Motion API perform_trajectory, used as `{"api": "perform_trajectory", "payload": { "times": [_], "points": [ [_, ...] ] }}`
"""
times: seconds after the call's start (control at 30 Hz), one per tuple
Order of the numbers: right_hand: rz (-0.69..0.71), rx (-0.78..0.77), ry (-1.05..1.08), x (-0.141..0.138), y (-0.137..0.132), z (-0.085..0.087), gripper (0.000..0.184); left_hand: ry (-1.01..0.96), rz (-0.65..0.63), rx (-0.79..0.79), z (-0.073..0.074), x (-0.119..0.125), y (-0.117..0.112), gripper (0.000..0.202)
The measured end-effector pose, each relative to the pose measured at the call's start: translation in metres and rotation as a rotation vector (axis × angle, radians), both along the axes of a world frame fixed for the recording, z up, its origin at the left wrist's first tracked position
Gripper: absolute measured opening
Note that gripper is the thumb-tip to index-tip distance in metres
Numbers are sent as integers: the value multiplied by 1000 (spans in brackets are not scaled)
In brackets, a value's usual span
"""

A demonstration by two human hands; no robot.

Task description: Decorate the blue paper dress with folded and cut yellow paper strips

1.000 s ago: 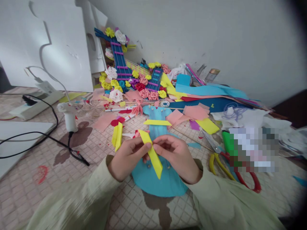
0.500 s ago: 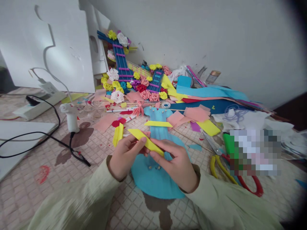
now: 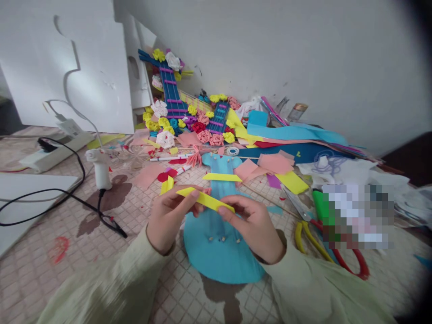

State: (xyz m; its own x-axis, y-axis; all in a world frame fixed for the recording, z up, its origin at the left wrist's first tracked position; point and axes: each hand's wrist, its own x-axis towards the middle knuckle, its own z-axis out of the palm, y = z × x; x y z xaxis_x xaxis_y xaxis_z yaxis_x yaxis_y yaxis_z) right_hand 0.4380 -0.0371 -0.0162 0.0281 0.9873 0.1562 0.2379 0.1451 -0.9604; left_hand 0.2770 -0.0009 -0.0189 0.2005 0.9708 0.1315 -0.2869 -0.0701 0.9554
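My left hand (image 3: pixel 169 217) and right hand (image 3: pixel 251 226) are pinching a yellow strip (image 3: pixel 209 200) toward its ends, above the blue guitar shape (image 3: pixel 222 261) on the near bench (image 3: pixel 182 301); I am apparently folding it, the next move calling for even pressure lengthwise.

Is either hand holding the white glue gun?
No, the left hand and right hand hold a yellow strip; the glue gun is further left.

The grid-patterned worktop (image 3: pixel 104 245) is carrying a blue guitar-shaped piece (image 3: pixel 219 261), a white glue gun (image 3: pixel 102 171), a white power strip (image 3: pixel 56 151), pink paper pieces (image 3: pixel 277 163) and, toward the right, red-handled scissors (image 3: pixel 306 216).
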Motion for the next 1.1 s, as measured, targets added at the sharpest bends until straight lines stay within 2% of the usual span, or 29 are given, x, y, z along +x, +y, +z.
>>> {"api": "perform_trajectory", "payload": {
  "times": [0.13,0.27,0.37,0.47,0.67,0.83,0.93,1.03,1.1],
  "points": [
    [-11,4,26,9,8,1,15,132,95,65,1,-2,5,8],
    [-69,51,-54,28,22,0,18,249,163,98,2,-4,10,10],
    [-136,60,-124,47,37,-4,24,258,224,117,0,-8,17,15],
    [-124,47,-204,60,54,-13,25,249,255,122,-3,-13,24,19],
    [-80,72,-301,57,75,-36,22,257,251,165,-5,-14,29,20],
    [-162,122,-409,57,80,-43,21,315,333,201,0,-23,36,22],
    [-206,162,-464,58,82,-46,18,402,386,199,4,-36,45,30],
    [-245,217,-503,58,84,-46,18,543,375,188,6,-51,54,38],
    [-279,254,-513,59,84,-45,21,677,356,197,6,-59,58,36]
  ]
}}
